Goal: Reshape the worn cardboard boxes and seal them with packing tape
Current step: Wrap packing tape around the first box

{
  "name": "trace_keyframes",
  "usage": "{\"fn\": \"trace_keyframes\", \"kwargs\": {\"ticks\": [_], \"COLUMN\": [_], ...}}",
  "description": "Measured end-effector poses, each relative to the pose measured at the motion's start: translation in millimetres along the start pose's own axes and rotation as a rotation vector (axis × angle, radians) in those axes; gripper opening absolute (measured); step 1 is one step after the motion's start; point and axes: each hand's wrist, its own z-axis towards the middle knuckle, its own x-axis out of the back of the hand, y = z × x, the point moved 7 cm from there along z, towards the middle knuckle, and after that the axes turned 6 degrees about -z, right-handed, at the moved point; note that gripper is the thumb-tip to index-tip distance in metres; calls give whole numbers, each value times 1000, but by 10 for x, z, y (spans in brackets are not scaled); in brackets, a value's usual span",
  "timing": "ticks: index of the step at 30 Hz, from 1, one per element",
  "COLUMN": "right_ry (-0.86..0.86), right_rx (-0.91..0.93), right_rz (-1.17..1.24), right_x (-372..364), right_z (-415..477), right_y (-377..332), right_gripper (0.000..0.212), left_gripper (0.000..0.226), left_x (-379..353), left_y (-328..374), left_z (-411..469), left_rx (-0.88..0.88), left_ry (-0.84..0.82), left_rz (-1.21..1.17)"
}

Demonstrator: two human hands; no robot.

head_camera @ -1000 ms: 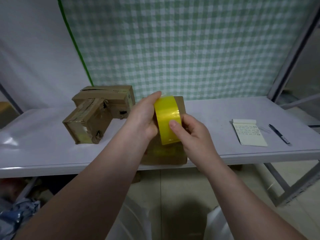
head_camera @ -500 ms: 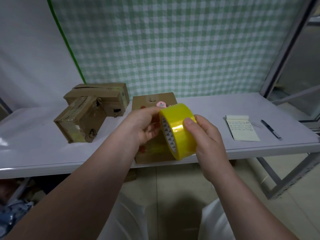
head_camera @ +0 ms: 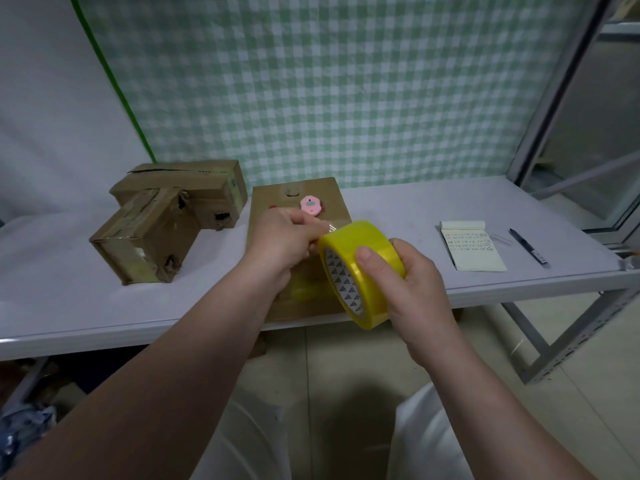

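Right hand [head_camera: 412,289] gripping yellow tape roll [head_camera: 363,271] above surface [head_camera: 398,209] edge, left hand [head_camera: 280,237] fingers pinching the loose tape end — flat cardboard box [head_camera: 301,258] beneath, pink cutter [head_camera: 310,206] on it, two taped boxes [head_camera: 166,220] left.

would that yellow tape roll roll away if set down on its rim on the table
Probably: the tape roll is a round ring, so on its rim it would likely roll on the smooth table. Laid flat it should stay put. It looks thickly wound, so probably stiff and fairly heavy for its size.
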Motion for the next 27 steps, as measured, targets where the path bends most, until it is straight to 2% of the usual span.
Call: {"fn": "trace_keyframes", "kwargs": {"ticks": [2, 4, 10, 13, 20, 27], "right_ry": [4, -1, 33, 59, 106, 131], "right_rx": [-2, -35, -163, -187, -226, -240], "right_rz": [-72, -176, -340, -420, -325, -268], "right_x": [46, 76, 133, 147, 31, -31], "right_z": [3, -21, -78, -71, -131, -105], "right_y": [41, 136, 309, 295, 358, 354], "right_gripper": [33, 35, 51, 47, 48, 47], "left_gripper": [17, 20, 14, 14, 11, 23], "left_x": [22, 85, -28, -112, -198, -174], "left_y": [69, 194, 351, 291, 157, 137], "left_z": [16, 67, 134, 180, 366, 464], "left_rx": [-69, -147, -308, -327, -323, -331], "left_ry": [47, 94, 20, -11, -53, -9], "left_rz": [8, 2, 189, 244, 468, 577]}}
